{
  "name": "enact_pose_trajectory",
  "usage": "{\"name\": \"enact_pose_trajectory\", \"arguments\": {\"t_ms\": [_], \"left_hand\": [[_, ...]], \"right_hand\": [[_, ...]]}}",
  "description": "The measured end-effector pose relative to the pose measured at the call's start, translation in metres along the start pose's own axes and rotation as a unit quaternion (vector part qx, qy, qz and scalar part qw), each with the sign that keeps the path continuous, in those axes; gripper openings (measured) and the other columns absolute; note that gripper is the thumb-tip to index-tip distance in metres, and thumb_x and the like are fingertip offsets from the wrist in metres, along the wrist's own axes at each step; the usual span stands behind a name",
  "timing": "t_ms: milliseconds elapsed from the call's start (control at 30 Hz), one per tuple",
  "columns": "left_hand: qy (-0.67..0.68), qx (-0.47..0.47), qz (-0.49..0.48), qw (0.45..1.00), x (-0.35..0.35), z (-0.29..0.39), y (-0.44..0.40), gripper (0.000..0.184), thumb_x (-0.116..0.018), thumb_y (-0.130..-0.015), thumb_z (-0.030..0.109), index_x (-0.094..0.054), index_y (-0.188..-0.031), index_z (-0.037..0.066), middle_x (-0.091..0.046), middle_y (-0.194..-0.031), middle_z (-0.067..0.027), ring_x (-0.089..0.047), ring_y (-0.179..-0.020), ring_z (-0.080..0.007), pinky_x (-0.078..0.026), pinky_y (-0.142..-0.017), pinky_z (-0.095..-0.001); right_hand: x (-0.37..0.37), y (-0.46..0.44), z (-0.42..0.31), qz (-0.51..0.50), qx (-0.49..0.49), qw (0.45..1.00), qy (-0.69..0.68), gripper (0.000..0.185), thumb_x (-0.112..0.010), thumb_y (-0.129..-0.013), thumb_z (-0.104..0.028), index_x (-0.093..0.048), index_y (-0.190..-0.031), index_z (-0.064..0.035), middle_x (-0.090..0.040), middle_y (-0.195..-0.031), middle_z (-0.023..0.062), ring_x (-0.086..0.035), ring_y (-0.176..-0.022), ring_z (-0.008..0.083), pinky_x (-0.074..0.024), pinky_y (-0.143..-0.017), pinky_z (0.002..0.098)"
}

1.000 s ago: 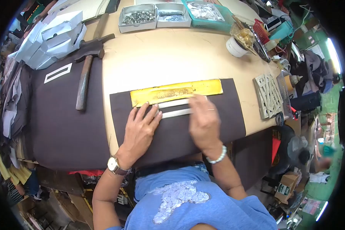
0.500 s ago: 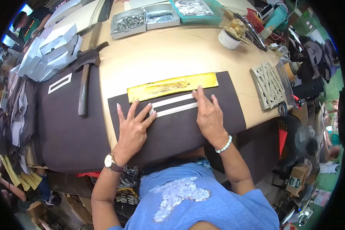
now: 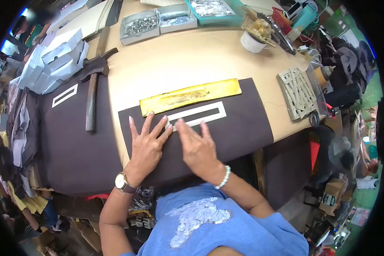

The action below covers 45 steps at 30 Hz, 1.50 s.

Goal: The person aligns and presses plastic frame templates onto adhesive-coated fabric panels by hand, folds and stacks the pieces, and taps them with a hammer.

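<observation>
A white rectangular frame with a long slot lies on a dark fabric piece in front of me. My left hand is spread flat on the fabric, fingertips at the frame's left end. Over the frame's lower left edge, my right hand has its fingers apart and slightly blurred; whether they touch the frame I cannot tell. Just beyond the frame lies a yellow strip with a brown-stained middle, near my left middle fingertip. I see nothing held in either hand.
On the left, a hammer and another white frame lie on more dark fabric. Boxes of metal pieces, a white tub and stacked pale frames stand farther off. A person is at upper left.
My right hand has moved left from the frame's right end to its lower left part, uncovering the right end. My left hand stays at the left end.
</observation>
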<state>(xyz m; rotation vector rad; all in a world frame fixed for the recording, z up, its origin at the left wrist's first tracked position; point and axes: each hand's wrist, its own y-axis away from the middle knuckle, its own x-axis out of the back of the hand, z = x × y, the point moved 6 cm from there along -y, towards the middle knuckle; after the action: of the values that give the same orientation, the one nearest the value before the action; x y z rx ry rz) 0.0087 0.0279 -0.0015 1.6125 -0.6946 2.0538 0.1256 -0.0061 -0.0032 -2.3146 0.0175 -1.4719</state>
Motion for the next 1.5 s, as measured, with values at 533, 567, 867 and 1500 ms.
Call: {"name": "enact_pose_trajectory", "arguments": {"t_ms": [533,567,867,1500], "left_hand": [[-0.027,0.252,0.060,0.966,0.026,-0.013,0.062,0.045,-0.056,-0.085,0.014,-0.050,-0.129,0.006,-0.040,-0.138,-0.0182,-0.027,-0.135,-0.0387,-0.015,-0.106,-0.0664],[-0.045,0.287,0.051,0.956,0.023,-0.012,0.065,0.055,-0.057,-0.088,0.024,-0.040,-0.137,0.008,-0.034,-0.143,-0.0203,-0.026,-0.135,-0.0395,-0.016,-0.105,-0.0656],[-0.017,0.370,0.146,0.917,-0.004,0.001,0.079,0.052,-0.055,-0.089,0.033,-0.048,-0.133,0.006,-0.030,-0.143,-0.0286,-0.025,-0.134,-0.0448,-0.011,-0.102,-0.0709],[-0.060,0.430,0.491,0.755,0.111,-0.007,0.189,0.064,-0.040,-0.074,-0.008,-0.035,-0.138,-0.009,-0.034,-0.144,-0.0253,-0.029,-0.137,-0.0366,-0.021,-0.113,-0.0440]], "right_hand": [[0.069,-0.040,0.107,0.007,0.001,0.985,0.174,0.037,-0.053,-0.089,-0.020,-0.054,-0.124,-0.0059,-0.055,-0.126,0.0152,-0.048,-0.121,0.0327,-0.0270,-0.102,0.0608],[0.053,-0.048,0.099,-0.052,0.047,0.989,0.130,0.036,-0.054,-0.090,-0.023,-0.056,-0.125,-0.0156,-0.045,-0.136,0.0168,-0.038,-0.130,0.0358,-0.0246,-0.105,0.0603],[-0.009,-0.180,0.156,-0.087,0.000,0.973,0.214,0.051,-0.041,-0.094,-0.045,-0.044,-0.138,-0.0184,-0.037,-0.144,0.0163,-0.032,-0.134,0.0367,-0.0207,-0.106,0.0610],[0.070,-0.054,0.026,0.023,-0.147,0.831,-0.536,0.009,-0.058,-0.087,-0.001,-0.050,-0.090,-0.0036,-0.052,-0.084,0.0007,-0.050,-0.079,0.0063,-0.0441,-0.070,0.0219]]}}
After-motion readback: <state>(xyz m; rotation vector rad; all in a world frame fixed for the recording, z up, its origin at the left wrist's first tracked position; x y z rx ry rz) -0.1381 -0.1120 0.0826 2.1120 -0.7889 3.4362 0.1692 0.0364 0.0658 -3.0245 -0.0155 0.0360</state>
